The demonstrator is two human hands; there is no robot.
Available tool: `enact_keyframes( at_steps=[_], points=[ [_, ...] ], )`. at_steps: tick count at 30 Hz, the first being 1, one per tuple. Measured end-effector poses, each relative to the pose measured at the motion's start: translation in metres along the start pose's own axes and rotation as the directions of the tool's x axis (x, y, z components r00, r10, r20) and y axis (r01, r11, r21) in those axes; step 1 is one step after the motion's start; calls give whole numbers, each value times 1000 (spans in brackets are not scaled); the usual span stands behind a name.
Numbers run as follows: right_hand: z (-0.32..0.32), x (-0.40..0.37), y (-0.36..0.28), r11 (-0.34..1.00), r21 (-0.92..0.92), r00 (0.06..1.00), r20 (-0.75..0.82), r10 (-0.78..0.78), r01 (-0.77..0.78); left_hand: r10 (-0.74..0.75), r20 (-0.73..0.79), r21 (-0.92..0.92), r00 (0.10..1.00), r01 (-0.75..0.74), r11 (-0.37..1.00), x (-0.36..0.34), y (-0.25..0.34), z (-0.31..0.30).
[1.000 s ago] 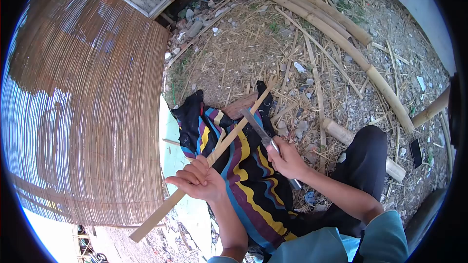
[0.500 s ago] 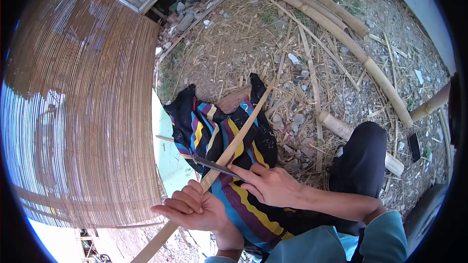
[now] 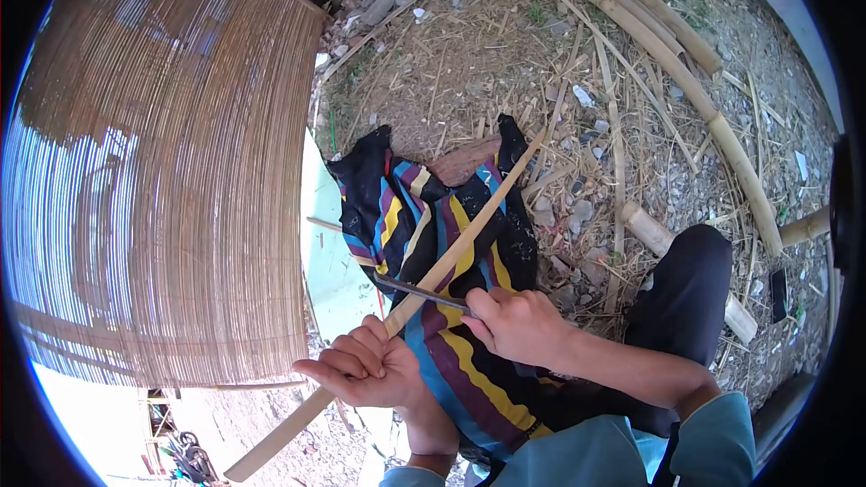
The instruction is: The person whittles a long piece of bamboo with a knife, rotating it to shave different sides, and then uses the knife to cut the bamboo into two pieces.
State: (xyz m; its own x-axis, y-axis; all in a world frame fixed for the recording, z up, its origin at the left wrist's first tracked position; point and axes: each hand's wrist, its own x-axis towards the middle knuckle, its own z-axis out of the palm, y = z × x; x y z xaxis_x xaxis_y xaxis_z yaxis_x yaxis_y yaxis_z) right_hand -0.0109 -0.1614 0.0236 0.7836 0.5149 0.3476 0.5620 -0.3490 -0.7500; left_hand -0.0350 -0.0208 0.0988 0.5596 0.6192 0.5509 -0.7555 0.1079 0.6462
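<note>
Hands [image 3: 365, 368] hold a smooth bamboo strip [image 3: 469, 233] beneath a narrow metal blade [image 3: 419, 290].

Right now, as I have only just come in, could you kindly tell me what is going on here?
The left hand grips a long, pale strip, which slants upward over a striped cloth. The right hand holds a knife, its blade lying across the strip just above the left hand. Long bamboo poles lie off to the right.
</note>
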Motion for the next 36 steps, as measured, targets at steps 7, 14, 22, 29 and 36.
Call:
enact_keyframes(
  at_steps=[7, 14, 22, 29, 36],
  points=[
    [12, 13, -7, 988, -153, 999, 25, 27, -23, -27, -114, -79, 993, 18, 997, 11, -1, -21],
    [-4, 18, -30, 992, -125, 999, 47, -26, 32, 6, -10, -53, 1000, -7, 999, 2, -7, -13],
    [1, 9, -26, 994, -104, 1000, 14, -23, 25, 19, 15, -20, 1000, -19, 1000, -7, -4, -13],
    [-14, 14, -42, 992, -122, 1000, 25, 17, -14, 45, 21, -49, 999, -43, 998, -17, -8, 4],
    [-2, -11, 2, 981, -141, 990, 25, 137, -132, -2, 40, -45, 999, 3, 999, -11, -5, -4]
  ],
)
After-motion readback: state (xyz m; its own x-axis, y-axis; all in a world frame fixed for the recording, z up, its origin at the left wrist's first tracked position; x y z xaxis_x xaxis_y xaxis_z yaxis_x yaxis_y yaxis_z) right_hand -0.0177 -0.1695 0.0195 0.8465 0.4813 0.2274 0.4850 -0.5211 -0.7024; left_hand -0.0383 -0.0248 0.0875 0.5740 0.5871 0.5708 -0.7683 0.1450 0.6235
